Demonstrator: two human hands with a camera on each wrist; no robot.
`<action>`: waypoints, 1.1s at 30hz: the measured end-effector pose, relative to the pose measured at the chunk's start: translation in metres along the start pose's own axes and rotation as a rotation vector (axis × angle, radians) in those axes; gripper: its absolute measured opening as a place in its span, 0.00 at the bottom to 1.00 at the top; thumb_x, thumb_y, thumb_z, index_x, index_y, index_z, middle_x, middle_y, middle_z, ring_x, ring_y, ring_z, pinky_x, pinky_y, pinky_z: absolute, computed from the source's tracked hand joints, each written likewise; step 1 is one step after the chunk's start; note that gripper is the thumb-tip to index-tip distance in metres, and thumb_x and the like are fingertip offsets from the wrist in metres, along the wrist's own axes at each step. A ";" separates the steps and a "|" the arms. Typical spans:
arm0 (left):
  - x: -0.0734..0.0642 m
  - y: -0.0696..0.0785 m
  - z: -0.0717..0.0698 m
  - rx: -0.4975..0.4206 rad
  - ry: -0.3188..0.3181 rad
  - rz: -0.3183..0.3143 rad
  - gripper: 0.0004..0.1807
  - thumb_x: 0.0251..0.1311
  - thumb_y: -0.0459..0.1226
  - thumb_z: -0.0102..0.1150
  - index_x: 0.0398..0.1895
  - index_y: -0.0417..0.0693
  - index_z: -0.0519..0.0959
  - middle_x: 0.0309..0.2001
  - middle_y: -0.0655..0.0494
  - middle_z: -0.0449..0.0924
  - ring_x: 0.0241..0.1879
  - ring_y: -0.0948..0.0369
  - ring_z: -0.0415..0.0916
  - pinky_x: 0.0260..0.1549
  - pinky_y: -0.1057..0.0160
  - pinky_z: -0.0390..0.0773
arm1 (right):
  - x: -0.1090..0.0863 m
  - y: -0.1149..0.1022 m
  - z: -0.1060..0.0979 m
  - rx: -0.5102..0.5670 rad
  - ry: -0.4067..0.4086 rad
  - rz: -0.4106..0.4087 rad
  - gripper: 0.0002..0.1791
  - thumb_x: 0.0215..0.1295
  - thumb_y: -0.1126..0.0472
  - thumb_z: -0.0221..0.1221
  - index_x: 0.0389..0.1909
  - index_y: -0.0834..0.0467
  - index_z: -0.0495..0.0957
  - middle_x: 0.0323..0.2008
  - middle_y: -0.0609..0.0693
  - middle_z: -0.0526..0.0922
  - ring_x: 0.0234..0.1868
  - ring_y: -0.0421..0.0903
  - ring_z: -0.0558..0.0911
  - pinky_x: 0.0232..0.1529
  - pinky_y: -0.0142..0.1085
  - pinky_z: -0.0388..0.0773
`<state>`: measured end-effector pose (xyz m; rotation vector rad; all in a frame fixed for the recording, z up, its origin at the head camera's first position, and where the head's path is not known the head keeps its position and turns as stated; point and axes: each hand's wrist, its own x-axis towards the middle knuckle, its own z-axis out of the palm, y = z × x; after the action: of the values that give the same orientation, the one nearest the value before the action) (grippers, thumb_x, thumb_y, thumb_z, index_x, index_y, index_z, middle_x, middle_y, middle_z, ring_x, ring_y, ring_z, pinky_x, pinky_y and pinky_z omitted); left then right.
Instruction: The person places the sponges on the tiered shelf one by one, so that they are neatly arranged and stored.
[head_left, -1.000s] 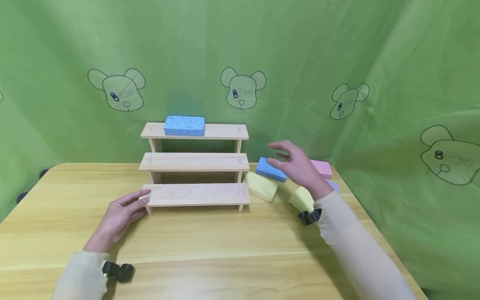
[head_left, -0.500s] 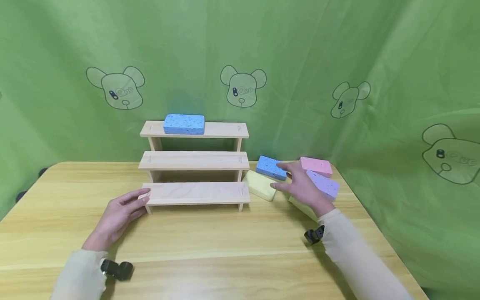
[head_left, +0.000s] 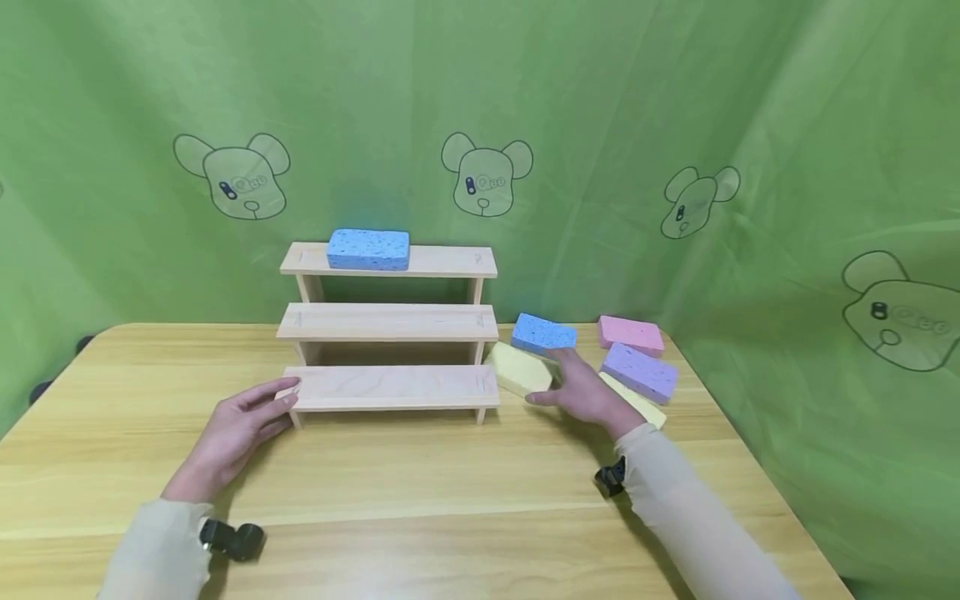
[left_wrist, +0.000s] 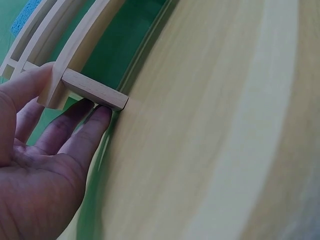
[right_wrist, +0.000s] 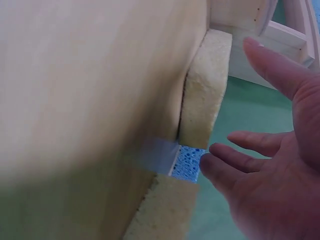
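Note:
A three-tier wooden display stand (head_left: 390, 390) is on the table, and my left hand (head_left: 243, 432) holds the left end of its lowest step. In the left wrist view the thumb lies along the board (left_wrist: 82, 37), with fingertips at the leg (left_wrist: 95, 90). My right hand (head_left: 585, 393), thumb and fingers spread, hovers at the right end of a pale yellow sponge (head_left: 519, 370). From the right wrist view, a gap shows between the fingers and that sponge (right_wrist: 206, 90). Just behind it lies a blue sponge (head_left: 542, 332), partly covered by the fingers.
Another blue sponge (head_left: 368, 250) sits on the top step. Farther right lie a pink sponge (head_left: 631, 335), a purple sponge (head_left: 640, 372) and a second yellow sponge (head_left: 637, 402), partly hidden by the right wrist. Green cloth (head_left: 360, 100) hangs behind the table.
My right hand has come down and toward the near side, from over the blue sponge to beside the yellow one. The pink and purple sponges are uncovered. The left hand stays put.

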<state>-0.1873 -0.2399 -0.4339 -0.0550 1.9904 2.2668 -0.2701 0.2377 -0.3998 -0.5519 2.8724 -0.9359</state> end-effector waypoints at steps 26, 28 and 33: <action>0.001 -0.002 -0.001 -0.010 0.000 0.009 0.26 0.64 0.37 0.64 0.64 0.38 0.73 0.75 0.39 0.48 0.53 0.69 0.75 0.56 0.64 0.76 | 0.003 -0.002 -0.004 -0.154 -0.020 0.013 0.40 0.58 0.60 0.69 0.66 0.74 0.64 0.59 0.70 0.70 0.60 0.65 0.69 0.65 0.58 0.66; 0.001 -0.001 -0.001 -0.008 -0.001 0.010 0.27 0.64 0.37 0.64 0.64 0.37 0.73 0.75 0.39 0.48 0.53 0.69 0.75 0.56 0.64 0.76 | 0.002 -0.003 -0.006 -0.141 -0.010 0.013 0.40 0.58 0.60 0.69 0.66 0.74 0.64 0.60 0.70 0.69 0.61 0.66 0.68 0.66 0.59 0.64; 0.001 0.000 -0.001 0.006 -0.010 0.018 0.28 0.65 0.37 0.63 0.65 0.34 0.70 0.75 0.39 0.47 0.53 0.69 0.75 0.57 0.64 0.76 | -0.003 -0.002 -0.015 -0.067 0.016 0.049 0.41 0.58 0.58 0.69 0.67 0.72 0.63 0.63 0.69 0.66 0.64 0.65 0.66 0.68 0.59 0.61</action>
<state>-0.1881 -0.2413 -0.4343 -0.0252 1.9998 2.2673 -0.2690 0.2457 -0.3867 -0.4790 2.9269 -0.8434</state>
